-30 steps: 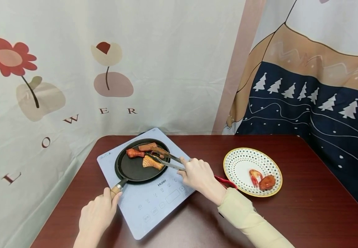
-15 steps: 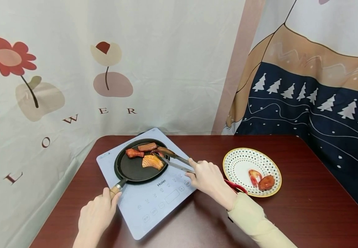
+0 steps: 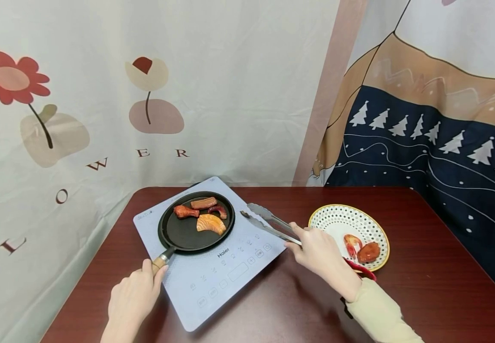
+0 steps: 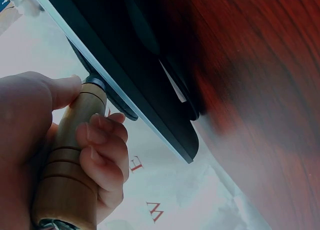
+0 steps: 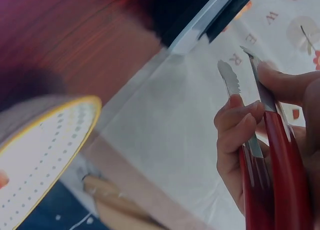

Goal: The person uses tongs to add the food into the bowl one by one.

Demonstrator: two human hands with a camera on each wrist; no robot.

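My left hand (image 3: 133, 295) grips the wooden handle (image 4: 75, 125) of a black frying pan (image 3: 183, 238), fingers curled round it. In the pan lie a drumstick (image 3: 186, 212), a sausage piece (image 3: 203, 204), an orange salmon slice (image 3: 211, 224) and a dark red curled piece (image 3: 218, 210) resembling a tentacle. My right hand (image 3: 322, 255) holds metal tongs (image 3: 273, 223) with red handles (image 5: 290, 180). The tongs' tips are right of the pan, a little apart, with nothing between them. In the head view this hand overlaps the near-left edge of a dotted plate (image 3: 329, 219).
Under the pan is a pale blue induction cooktop (image 3: 187, 305), set at an angle on the dark red table (image 3: 436, 267). The yellow-rimmed plate bears a shrimp (image 3: 352, 245) and a browned meat piece (image 3: 369, 252). A printed curtain (image 3: 247, 95) hangs behind the table.
The right hand has drawn the tongs rightward, out of the pan and away from the curled piece, which stays in the pan. The left hand keeps its hold on the handle.
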